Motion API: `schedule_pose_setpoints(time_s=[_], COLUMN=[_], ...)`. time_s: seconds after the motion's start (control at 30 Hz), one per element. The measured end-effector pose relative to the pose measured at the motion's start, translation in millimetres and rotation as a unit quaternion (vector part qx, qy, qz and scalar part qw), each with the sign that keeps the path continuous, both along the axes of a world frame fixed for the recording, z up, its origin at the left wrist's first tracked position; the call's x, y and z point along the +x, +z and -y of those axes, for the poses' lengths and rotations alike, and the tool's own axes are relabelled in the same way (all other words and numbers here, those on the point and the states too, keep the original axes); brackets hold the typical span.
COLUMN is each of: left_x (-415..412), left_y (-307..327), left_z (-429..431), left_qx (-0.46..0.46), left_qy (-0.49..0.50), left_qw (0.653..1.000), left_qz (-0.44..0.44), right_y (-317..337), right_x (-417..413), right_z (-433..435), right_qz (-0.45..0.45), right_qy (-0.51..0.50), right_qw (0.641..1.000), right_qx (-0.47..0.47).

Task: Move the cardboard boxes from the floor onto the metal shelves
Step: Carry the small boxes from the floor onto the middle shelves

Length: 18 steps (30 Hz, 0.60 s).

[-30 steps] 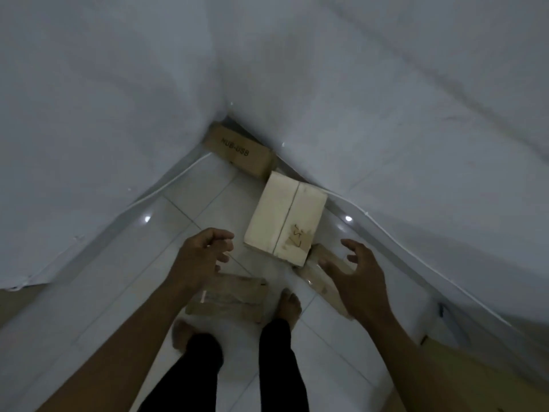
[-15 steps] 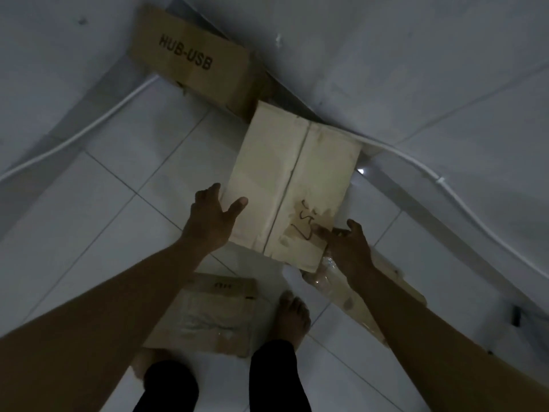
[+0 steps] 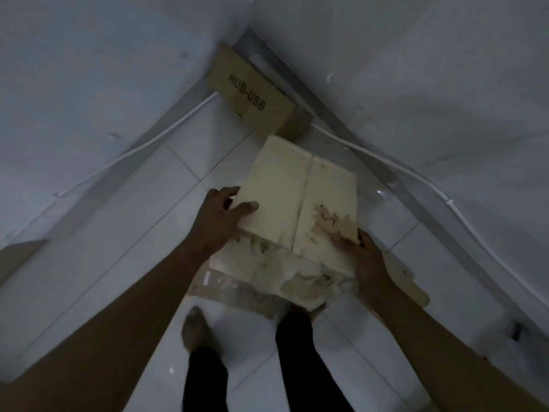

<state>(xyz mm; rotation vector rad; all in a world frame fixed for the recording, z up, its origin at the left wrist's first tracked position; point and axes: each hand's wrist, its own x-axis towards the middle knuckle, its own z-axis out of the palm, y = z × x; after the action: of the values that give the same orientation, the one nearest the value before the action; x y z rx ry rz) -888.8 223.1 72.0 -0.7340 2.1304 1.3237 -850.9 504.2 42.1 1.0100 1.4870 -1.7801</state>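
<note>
The left grip (image 3: 219, 221) and right grip (image 3: 368, 260) are clasping the pale cardboard box (image 3: 300, 209) by its sides, low over the tiled floor (image 3: 148, 203). The HUB-USB box (image 3: 252, 96) is lying in the corner. No shelves are showing, so shelving looks barely begun.

Pale cardboard box (image 3: 285, 203): centre seam, near end torn, tilted. Brown box (image 3: 252, 96) marked HUB-USB on floor (image 3: 89, 263) just beyond.
</note>
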Motion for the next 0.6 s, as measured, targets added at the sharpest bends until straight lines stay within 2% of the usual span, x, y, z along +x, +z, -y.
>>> schedule_pose_setpoints(time_s=[0.1, 0.17, 0.33, 0.5, 0.6], left_x=[29.4, 61.9, 149.6, 248.8, 322.6], left_y=[89.3, 145.0, 258.9, 349.5, 397.3], left_z=[18.4, 28.4, 47.7, 88.1, 117.9], left_qx=[0.056, 0.051, 0.015, 0.051, 0.085], left_qy=[0.074, 0.115, 0.207, 0.278, 0.318], left_qw=[0.995, 0.99, 0.968, 0.928, 0.887], left_qz=[-0.023, -0.057, -0.144, -0.244, -0.323], right_y=[71.6, 121.9, 249.1, 364.5, 422.7], right_x=[4.0, 5.7, 5.1, 46.8, 102.1], right_z=[5.5, 16.1, 55.3, 120.2, 171.1], right_qz=[-0.021, -0.047, -0.114, -0.163, -0.196], right_qy=[-0.012, 0.006, 0.131, 0.225, 0.29], right_qw=[0.996, 0.989, 0.972, 0.943, 0.911], right_qx=[-0.09, -0.138, -0.157, -0.184, -0.216])
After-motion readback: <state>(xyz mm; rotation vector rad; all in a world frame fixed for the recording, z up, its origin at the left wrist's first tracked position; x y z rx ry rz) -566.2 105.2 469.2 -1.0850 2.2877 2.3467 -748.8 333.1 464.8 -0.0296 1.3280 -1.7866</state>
